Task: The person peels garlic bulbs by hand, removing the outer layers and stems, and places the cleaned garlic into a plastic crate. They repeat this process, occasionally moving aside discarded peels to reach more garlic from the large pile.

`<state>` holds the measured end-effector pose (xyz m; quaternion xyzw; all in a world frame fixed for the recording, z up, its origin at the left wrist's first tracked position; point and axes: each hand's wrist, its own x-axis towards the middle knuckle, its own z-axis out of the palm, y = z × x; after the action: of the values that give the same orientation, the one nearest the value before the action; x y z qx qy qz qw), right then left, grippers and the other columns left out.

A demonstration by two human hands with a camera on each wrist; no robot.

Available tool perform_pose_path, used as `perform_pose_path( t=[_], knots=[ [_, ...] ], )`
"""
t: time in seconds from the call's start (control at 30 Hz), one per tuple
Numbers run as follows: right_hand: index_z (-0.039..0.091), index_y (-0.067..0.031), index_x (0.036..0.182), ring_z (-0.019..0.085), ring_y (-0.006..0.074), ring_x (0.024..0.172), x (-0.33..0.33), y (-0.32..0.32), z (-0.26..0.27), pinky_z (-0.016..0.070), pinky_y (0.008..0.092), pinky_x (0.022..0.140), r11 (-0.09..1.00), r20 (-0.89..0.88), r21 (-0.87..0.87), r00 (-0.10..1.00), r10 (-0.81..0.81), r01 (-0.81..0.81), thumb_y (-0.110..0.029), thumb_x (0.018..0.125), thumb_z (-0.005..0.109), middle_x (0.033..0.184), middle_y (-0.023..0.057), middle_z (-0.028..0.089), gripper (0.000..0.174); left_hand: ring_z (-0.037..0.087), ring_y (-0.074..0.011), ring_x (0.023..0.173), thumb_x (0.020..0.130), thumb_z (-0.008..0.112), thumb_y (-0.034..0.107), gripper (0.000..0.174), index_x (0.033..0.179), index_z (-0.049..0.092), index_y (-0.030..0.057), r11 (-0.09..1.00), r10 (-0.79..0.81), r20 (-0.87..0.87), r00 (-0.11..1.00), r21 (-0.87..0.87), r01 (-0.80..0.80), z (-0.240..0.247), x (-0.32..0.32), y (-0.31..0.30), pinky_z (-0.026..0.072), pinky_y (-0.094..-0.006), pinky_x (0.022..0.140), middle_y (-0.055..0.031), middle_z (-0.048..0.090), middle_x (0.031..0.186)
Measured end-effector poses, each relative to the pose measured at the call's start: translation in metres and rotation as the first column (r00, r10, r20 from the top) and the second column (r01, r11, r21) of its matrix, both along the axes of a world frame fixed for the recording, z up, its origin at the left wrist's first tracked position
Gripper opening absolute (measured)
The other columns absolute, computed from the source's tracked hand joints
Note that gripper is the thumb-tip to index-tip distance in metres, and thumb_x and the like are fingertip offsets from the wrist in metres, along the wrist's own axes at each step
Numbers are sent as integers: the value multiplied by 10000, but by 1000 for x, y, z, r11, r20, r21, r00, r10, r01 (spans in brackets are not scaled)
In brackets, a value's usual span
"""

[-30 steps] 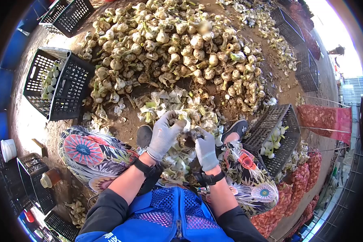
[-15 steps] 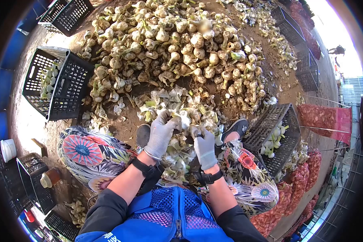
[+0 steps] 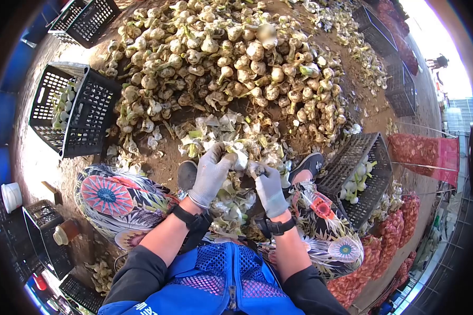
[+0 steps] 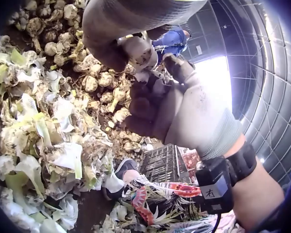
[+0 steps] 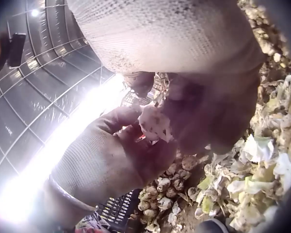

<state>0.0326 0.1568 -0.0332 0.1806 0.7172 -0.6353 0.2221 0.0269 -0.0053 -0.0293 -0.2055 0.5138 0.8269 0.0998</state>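
Both hands wear pale gloves with soiled fingers and meet over the peelings. My left hand (image 3: 211,176) (image 4: 136,19) (image 5: 106,158) pinches a whitish, brown-spotted piece of garlic skin (image 3: 240,159) (image 4: 138,51) (image 5: 155,123) between thumb and fingers. Just to its right, my right hand (image 3: 269,190) (image 4: 196,114) (image 5: 174,39) has its fingers curled round a small garlic bulb (image 4: 160,86), mostly hidden by the fingers, with roots showing. Beneath them lie loose white and green peelings (image 3: 228,207) (image 4: 63,114) (image 5: 252,184).
A large garlic heap (image 3: 210,63) rises in front. Black crates with whitish bulbs stand at left (image 3: 92,113) and right (image 3: 360,207). Red net sacks (image 3: 391,231) lie at the right. My shoes (image 3: 187,175) flank the peelings. A person stands far off at the upper right.
My left hand has shifted slightly, and the whitish piece shows more clearly at its fingertips. My right hand has turned a little, its wrist moving outward to the right.
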Motion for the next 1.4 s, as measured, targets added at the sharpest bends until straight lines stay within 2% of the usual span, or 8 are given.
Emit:
perform_pose_path(
  t=[0.3, 0.37, 0.6, 0.9, 1.13, 1.2, 1.23, 1.4],
  knots=[
    [702, 16, 953, 545, 67, 614, 10, 0, -13, 421, 251, 551, 986, -107, 116, 985, 134, -122, -52, 897, 556, 703, 24, 658, 170, 605, -86, 733, 934, 659, 183, 228, 1056, 594, 2, 999, -23, 32, 999, -42, 25, -12, 1, -2, 494, -240, 687, -26, 642, 872],
    [698, 6, 964, 578, 101, 631, 21, 12, -51, 450, 280, 581, 817, -302, 559, 884, 357, -139, 1, 857, 528, 746, 53, 688, 201, 610, -84, 727, 943, 649, 185, 200, 1044, 588, 23, 996, 67, 86, 994, 57, -72, -13, -1, -3, 501, -237, 681, -24, 644, 863],
    [687, 22, 1123, 508, 63, 568, 11, 7, -17, 393, 232, 524, 997, -29, -25, 997, -67, 67, 28, 849, 463, 698, -16, 601, 354, 617, -94, 760, 982, 562, 123, 151, 1093, 548, 20, 962, 84, 235, 968, 234, -141, -17, -2, -4, 535, -264, 674, -24, 630, 876],
    [682, 32, 1051, 484, 43, 615, 1, -3, -12, 399, 213, 558, 992, -13, 19, 992, 124, -124, -70, 903, 572, 740, -20, 595, 211, 610, -106, 751, 973, 498, 118, 205, 1105, 585, -12, 956, 82, 139, 987, 268, -117, -21, 0, -6, 502, -252, 677, -40, 646, 836],
    [664, 8, 1062, 571, 69, 731, -10, -11, -4, 479, 239, 671, 985, -503, 175, 859, 89, 0, -41, 873, 633, 858, 36, 677, 198, 595, -147, 740, 951, 465, 60, 249, 1128, 615, -30, 952, -57, 105, 993, 306, 22, -24, 3, -7, 489, -276, 691, -67, 622, 821],
    [670, 14, 987, 586, 104, 698, -13, -8, 9, 490, 264, 667, 990, -212, 131, 974, 76, -48, -39, 868, 612, 832, 50, 680, 142, 632, -180, 804, 969, 439, 102, 282, 1133, 615, -46, 972, -58, -3, 998, 226, 57, -19, 4, -7, 504, -307, 742, -86, 650, 852],
    [679, 10, 956, 622, 194, 666, -12, -6, 2, 506, 320, 667, 995, -131, 97, 991, 12, 1, -16, 849, 574, 808, 82, 688, 152, 660, -252, 967, 990, 414, 133, 308, 1139, 608, -55, 685, -90, 63, 994, 729, 16, -74, 8, -21, 523, -346, 873, -147, 679, 1001],
    [666, -24, 1112, 668, 333, 891, 14, 23, -60, 528, 358, 800, 899, -228, 428, 952, 204, -90, 43, 790, 552, 946, 151, 696, 348, 599, -328, 1168, 1018, 368, 135, 314, 1182, 568, -41, 794, 45, 187, 981, 589, -149, -44, -2, -16, 469, -441, 1060, -220, 615, 1214]
  ],
)
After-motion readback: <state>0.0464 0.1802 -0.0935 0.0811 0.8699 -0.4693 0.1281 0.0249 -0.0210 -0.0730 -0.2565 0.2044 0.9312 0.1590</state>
